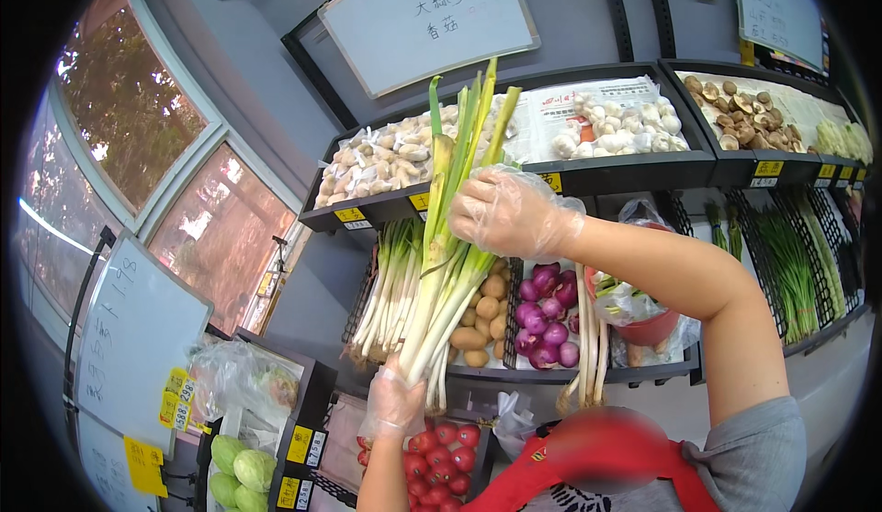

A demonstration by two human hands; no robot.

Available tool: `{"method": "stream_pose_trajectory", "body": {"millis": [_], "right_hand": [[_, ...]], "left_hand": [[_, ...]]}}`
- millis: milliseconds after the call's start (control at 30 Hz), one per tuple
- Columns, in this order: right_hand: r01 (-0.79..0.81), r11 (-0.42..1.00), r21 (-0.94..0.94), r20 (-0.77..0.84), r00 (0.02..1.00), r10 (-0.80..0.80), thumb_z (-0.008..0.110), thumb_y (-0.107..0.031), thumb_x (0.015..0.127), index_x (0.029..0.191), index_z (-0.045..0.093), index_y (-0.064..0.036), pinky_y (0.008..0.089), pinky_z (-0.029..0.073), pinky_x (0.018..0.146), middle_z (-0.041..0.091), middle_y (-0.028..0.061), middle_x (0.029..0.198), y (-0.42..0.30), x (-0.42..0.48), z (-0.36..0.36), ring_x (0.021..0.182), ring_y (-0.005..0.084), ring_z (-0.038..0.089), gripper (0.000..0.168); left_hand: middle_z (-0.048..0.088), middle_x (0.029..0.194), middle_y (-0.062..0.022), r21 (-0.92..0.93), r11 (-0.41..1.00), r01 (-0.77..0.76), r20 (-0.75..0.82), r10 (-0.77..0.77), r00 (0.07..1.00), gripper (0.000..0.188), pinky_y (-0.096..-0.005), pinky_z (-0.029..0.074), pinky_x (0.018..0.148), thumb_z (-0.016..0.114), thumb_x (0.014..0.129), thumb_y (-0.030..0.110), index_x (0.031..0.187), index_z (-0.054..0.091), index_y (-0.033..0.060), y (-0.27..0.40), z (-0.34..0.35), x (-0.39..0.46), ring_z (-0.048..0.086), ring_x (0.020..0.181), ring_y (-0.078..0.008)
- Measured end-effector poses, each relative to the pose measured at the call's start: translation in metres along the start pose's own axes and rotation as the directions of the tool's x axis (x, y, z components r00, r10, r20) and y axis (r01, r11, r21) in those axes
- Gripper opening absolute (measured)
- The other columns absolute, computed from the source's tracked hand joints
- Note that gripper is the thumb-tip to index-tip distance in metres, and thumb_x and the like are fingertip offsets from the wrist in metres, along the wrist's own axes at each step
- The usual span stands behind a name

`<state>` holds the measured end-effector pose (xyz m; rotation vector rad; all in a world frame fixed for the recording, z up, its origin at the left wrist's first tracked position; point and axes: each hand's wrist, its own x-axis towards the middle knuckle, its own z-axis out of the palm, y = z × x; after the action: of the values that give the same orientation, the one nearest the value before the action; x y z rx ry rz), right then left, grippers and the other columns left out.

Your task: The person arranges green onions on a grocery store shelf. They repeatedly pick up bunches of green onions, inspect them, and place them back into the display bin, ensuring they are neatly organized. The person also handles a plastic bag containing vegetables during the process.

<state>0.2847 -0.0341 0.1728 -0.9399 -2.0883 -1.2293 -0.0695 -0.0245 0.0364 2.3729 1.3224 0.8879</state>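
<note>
A bundle of large green onions [451, 264] is held up at a slant, green tops toward the upper shelf, white ends downward. My right hand [506, 212], in a clear plastic glove, is closed around the green leaves. Lower down, my left hand [395, 402], gloved too, grips the white stalk ends. Behind them lies a pile of green onions [398, 285] with roots at the lower end. Brown potatoes [490, 305] and purple onions [548, 319] show to the right. A few more long white stalks [590, 333] hang between the onions and a red bucket [644, 326].
The upper black shelf [620, 173] holds ginger [375, 161], garlic [620, 126] and mushrooms [747, 116]. Tomatoes [441, 464] lie below my hands, cabbages [241, 471] at lower left. A whiteboard [427, 23] hangs above; another whiteboard [141, 340] stands at left.
</note>
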Motion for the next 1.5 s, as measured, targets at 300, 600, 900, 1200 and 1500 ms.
{"method": "stream_pose_trajectory", "body": {"millis": [300,600,900,1200,1500], "right_hand": [[-0.312,0.949,0.041,0.245,0.924,0.293,0.065,-0.02,0.083,0.087,0.07,-0.007,0.0417,0.055,0.077,0.068,0.0105,0.085,-0.017,-0.006,0.03,0.086,0.0287,0.069,0.015],[-0.695,0.664,0.275,0.709,0.613,0.349,0.057,-0.044,0.1,0.102,0.076,-0.008,0.0474,0.057,0.076,0.072,0.0151,0.087,-0.034,-0.002,0.036,0.082,0.0339,0.07,0.04],[-0.632,0.712,0.307,0.603,0.708,0.368,0.071,-0.041,0.09,0.094,0.069,-0.01,0.0462,0.058,0.072,0.07,0.0147,0.082,-0.072,0.004,0.01,0.082,0.0345,0.07,0.032],[-0.347,0.92,0.184,0.329,0.903,0.275,0.067,-0.013,0.08,0.097,0.068,-0.007,0.0438,0.059,0.067,0.065,0.0111,0.093,-0.048,0.009,0.03,0.081,0.032,0.071,0.017],[-0.518,0.838,0.173,0.465,0.793,0.394,0.076,-0.012,0.079,0.108,0.069,-0.009,0.0457,0.056,0.078,0.064,0.0116,0.095,-0.006,-0.029,-0.039,0.09,0.035,0.068,0.03]], "left_hand": [[0.074,0.105,-0.0196,-0.049,0.996,0.073,0.061,-0.07,0.996,0.038,-0.0394,0.055,0.087,0.074,0.081,0.011,0.118,0.067,0.0024,0.011,0.0,0.004,0.072,0.098,-0.0327],[0.073,0.1,-0.02,-0.056,0.995,0.082,0.038,-0.08,0.996,0.035,-0.0433,0.055,0.083,0.078,0.081,0.017,0.113,0.07,0.0076,0.009,0.002,0.01,0.07,0.095,-0.0395],[0.071,0.097,-0.0222,0.091,0.991,0.1,-0.082,-0.093,0.992,0.037,-0.049,0.055,0.081,0.077,0.079,0.015,0.115,0.067,0.0092,0.021,0.003,0.02,0.068,0.093,-0.0442],[0.069,0.092,-0.0213,0.164,0.986,-0.034,-0.139,0.057,0.989,0.042,-0.0515,0.055,0.077,0.077,0.076,0.012,0.117,0.066,0.0114,0.024,0.006,0.013,0.068,0.086,-0.0441],[0.07,0.099,-0.024,0.174,0.982,-0.074,-0.12,0.095,0.988,0.055,-0.0451,0.056,0.081,0.076,0.072,0.0,0.125,0.063,0.0076,0.017,0.014,0.009,0.07,0.092,-0.0413]]}}
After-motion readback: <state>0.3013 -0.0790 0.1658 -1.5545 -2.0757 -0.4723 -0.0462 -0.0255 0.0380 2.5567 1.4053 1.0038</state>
